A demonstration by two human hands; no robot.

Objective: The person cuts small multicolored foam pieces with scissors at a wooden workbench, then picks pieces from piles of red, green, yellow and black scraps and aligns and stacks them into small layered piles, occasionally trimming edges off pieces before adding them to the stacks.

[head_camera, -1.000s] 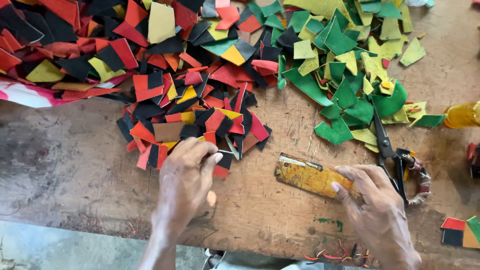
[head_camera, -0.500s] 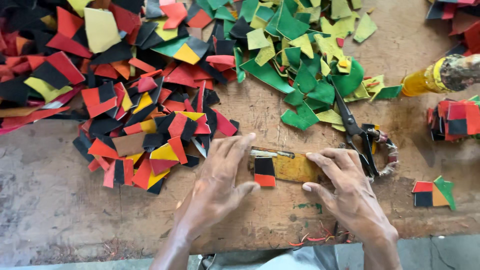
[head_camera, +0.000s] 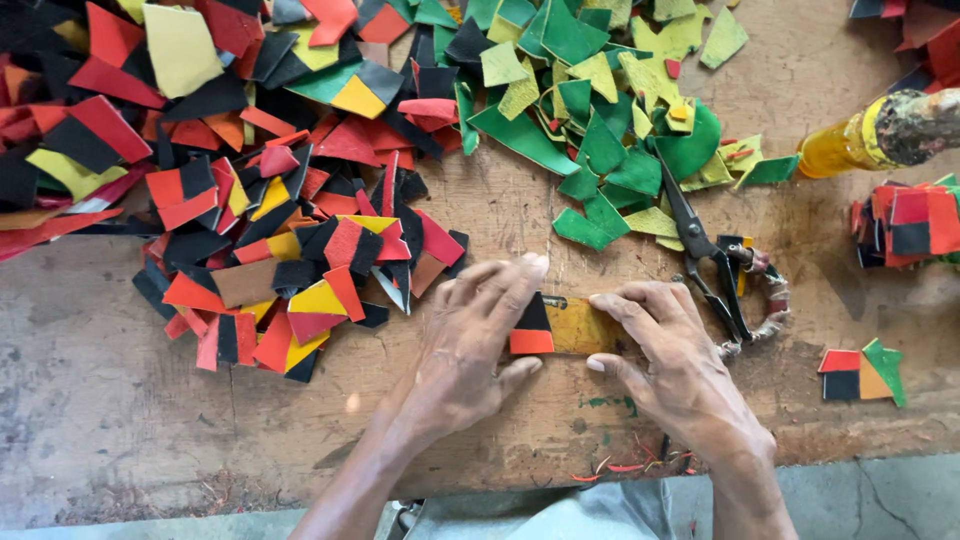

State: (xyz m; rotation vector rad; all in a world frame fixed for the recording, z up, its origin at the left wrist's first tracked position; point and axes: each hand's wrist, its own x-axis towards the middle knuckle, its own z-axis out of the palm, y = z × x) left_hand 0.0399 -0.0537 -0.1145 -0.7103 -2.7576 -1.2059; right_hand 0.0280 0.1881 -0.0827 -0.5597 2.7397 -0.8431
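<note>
A small black-and-red leather patch [head_camera: 531, 327] is pressed flat on a yellow rectangular strip [head_camera: 578, 327] lying on the worn wooden workbench [head_camera: 100, 400]. It is held down by the spread fingers of the left hand [head_camera: 470, 350], while the strip is steadied by the flat, open right hand [head_camera: 680, 365]. Just beyond, black-handled scissors [head_camera: 710, 265] are seen lying. Farther off, red, black and yellow scraps [head_camera: 270, 200] and green scraps [head_camera: 600, 130] are heaped.
</note>
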